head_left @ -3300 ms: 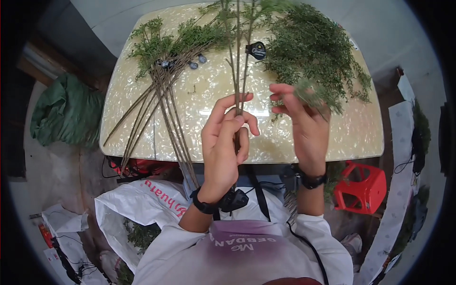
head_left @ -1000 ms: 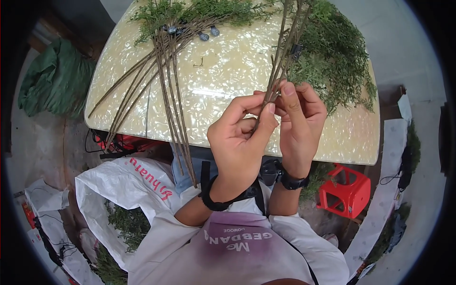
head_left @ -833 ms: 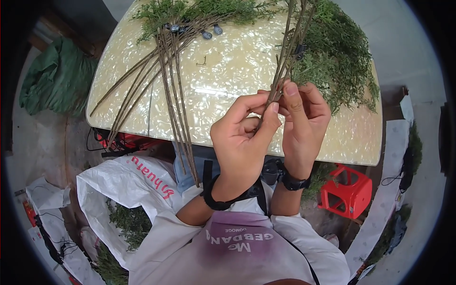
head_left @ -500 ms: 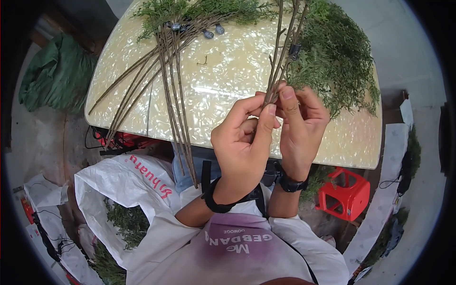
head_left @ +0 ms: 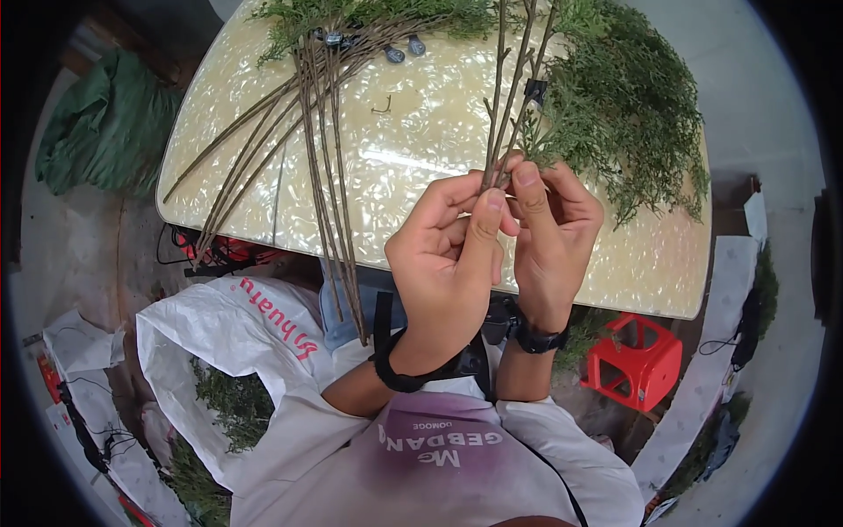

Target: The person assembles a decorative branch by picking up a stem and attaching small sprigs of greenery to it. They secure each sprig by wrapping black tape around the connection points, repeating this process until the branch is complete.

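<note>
Over the near part of the pale pearly table (head_left: 413, 211), my left hand (head_left: 443, 250) pinches the lower ends of several thin brown twigs (head_left: 497, 114). My right hand (head_left: 559, 237) is closed at the same ends, thumb and fingertips meeting beside my left thumb. The twigs run away from me toward the far edge. A small black clip or tag (head_left: 535, 90) sits against them. Next to my right hand spreads a large heap of green feathery sprigs (head_left: 632, 105). What lies under my fingertips is partly hidden.
More bare twigs (head_left: 316, 167) lie at the left, some overhanging the near edge, with sprigs (head_left: 290, 31) and dark bulb-shaped tags (head_left: 395, 54) behind. A white sack (head_left: 167, 342) holding greenery stands lower left. A red stool (head_left: 645, 364) is at lower right, a green bag (head_left: 92, 123) far left.
The held twigs have shifted slightly left and spread a little apart. Both hands stay closed at their lower ends, my right hand shifted slightly left.
</note>
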Demonstrator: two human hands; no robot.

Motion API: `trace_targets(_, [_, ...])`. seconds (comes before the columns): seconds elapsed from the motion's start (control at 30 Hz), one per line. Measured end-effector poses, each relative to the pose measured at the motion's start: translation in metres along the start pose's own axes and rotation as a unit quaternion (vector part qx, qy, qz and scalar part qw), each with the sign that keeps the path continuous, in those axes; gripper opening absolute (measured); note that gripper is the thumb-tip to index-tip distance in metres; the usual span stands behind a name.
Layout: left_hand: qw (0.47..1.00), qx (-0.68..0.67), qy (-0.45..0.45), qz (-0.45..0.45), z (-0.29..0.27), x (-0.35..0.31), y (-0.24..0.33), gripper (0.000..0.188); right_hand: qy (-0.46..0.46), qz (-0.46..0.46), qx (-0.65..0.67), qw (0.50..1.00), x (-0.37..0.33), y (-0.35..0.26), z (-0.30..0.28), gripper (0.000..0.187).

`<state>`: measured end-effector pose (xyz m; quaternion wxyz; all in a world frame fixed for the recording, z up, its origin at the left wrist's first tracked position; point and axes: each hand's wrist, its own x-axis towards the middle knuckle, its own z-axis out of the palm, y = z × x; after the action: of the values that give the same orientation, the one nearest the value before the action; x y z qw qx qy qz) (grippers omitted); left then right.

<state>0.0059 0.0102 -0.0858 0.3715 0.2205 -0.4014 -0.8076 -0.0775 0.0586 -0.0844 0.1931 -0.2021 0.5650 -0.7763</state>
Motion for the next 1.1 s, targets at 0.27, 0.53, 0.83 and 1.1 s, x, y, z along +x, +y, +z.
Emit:
trace_targets(0.27, [0.999,0.033,-0.012,0.001,-0.004,0.003,0.003,0.026,0.027,-0.02,-0.002,0.999,-0.003,0.006,0.005,0.016])
trace_targets(0.53, [0.998,0.025,-0.035,-0.038,-0.006,0.009,0.008,0.022,0.033,-0.01,-0.041,0.999,-0.003,0.01,0.001,0.018])
trace_targets(0.83, [0.995,0.019,-0.063,-0.074,-0.013,0.016,0.007,0.02,0.067,-0.019,-0.077,0.995,-0.007,0.015,0.004,0.018])
trace_targets(1.1, [0.99,-0.028,-0.101,-0.099,-0.007,0.025,0.005,0.018,0.033,0.014,-0.046,0.998,0.009,0.002,-0.013,0.017])
